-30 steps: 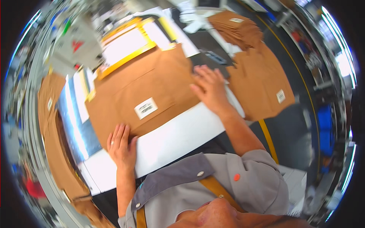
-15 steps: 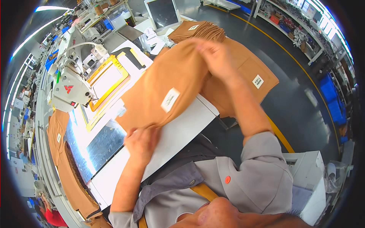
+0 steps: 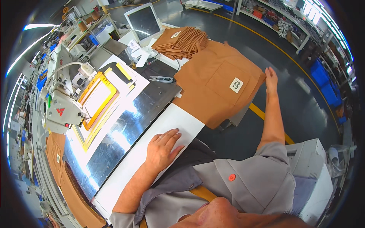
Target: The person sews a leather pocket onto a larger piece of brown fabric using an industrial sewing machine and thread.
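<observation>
Head view: brown cloth panel w/ square pocket [image 3: 213, 76] has just gone off the smooth white tabletop [image 3: 190, 118] to btwn the grips, beyond L grip [image 3: 161, 150]; so L's freed: empty, fingers relaxed. R grip [image 3: 271, 81] at panel's outer edge; can't tell if pinching. Count: 1 panel uppermost, 1 white rectangular label [image 3: 235, 85] on it; L of R grip, 1 fanned brown cloth stack [image 3: 190, 40]; beyond L grip, 1 flat yellow frame [image 3: 108, 84].

Lettering and signs in view.
White label [image 3: 235, 85], black-lettered, on the right brown cloth panel [image 3: 216, 81]; red emblem [image 3: 60, 111] on the left machine [image 3: 57, 99].
</observation>
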The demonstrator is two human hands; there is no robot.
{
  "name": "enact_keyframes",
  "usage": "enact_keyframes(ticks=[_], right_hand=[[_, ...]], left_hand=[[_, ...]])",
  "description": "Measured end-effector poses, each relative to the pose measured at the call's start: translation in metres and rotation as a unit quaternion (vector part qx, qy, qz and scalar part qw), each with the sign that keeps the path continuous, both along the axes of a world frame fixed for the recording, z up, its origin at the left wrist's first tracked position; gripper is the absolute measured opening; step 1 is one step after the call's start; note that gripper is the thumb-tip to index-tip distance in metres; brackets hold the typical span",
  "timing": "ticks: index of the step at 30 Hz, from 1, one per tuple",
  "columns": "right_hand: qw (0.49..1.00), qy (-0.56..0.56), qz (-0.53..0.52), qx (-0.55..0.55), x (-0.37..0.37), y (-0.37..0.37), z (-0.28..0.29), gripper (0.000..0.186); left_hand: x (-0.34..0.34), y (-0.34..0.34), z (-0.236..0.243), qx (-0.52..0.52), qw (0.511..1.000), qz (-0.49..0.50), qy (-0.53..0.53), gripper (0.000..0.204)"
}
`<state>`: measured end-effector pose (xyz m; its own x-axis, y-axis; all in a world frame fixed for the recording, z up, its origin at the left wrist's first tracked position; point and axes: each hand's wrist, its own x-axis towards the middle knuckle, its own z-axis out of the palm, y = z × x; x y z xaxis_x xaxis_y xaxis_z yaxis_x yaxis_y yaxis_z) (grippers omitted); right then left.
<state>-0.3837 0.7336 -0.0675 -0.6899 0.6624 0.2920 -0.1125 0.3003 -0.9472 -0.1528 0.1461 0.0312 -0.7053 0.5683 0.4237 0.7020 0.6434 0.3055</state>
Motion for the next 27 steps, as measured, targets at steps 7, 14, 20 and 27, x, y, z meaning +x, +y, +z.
enact_keyframes(ticks=[7,14,20,27], right_hand=[[0.923,-0.001,0.143,-0.358,0.090,-0.129,-0.040,0.088],[0.847,0.089,0.235,-0.468,0.069,-0.176,0.002,0.063],[0.921,-0.016,0.273,-0.278,0.067,-0.161,0.050,0.056],[0.927,-0.055,0.260,-0.263,0.047,-0.177,0.064,0.048]], left_hand=[[0.006,0.004,-0.011,-0.069,0.991,0.016,-0.116,0.079],[-0.021,0.041,-0.020,-0.143,0.980,-0.045,-0.134,0.098],[-0.041,0.059,-0.020,-0.185,0.975,-0.043,-0.119,0.094],[-0.039,0.061,-0.026,-0.184,0.978,-0.022,-0.095,0.089]])
